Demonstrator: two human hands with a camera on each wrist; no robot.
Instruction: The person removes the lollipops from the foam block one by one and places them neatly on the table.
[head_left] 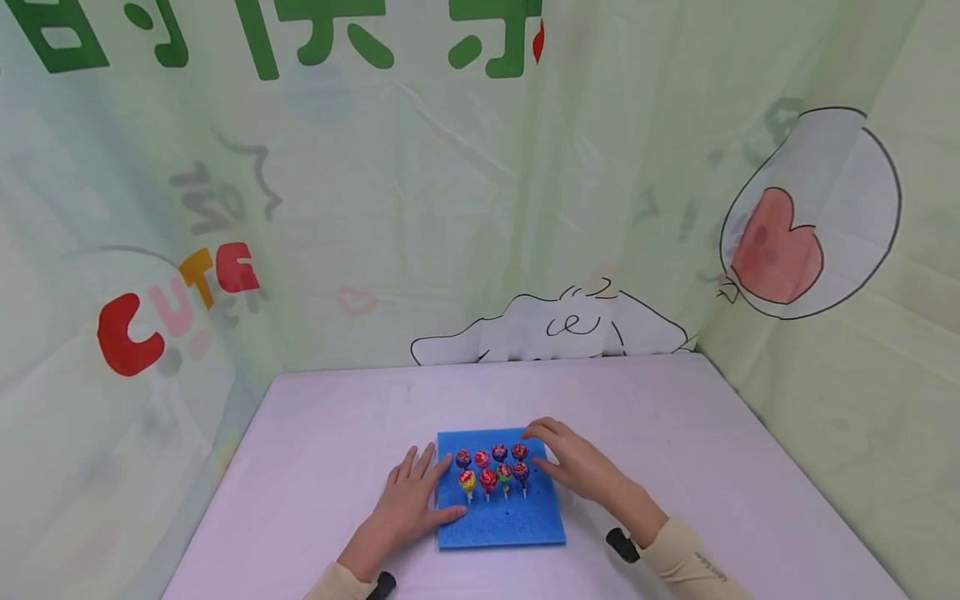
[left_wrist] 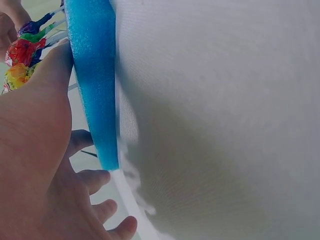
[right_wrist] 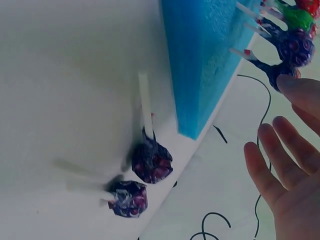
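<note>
The right grip (head_left: 573, 460) is loosely spread and not closed, its thumb tip at the wrapped lollipop (head_left: 520, 452) on the right end of the back row; whether it touches that one I cannot tell. The left grip (head_left: 407, 502) is released too, fingers splayed at the left edge of a blue foam board (head_left: 498, 529), its thumb resting on the board's top. Between the hands, eight lollipops stand on their sticks in the foam, in two rows of four; the front row runs yellow (head_left: 467, 479), red (head_left: 487, 480), green (head_left: 504, 473), purple (head_left: 521, 473). The right wrist view shows two more purple-wrapped lollipops (right_wrist: 152, 161) lying beside the board on the pale surface (head_left: 660, 408). Beyond hangs a printed cloth (head_left: 465, 208).
</note>
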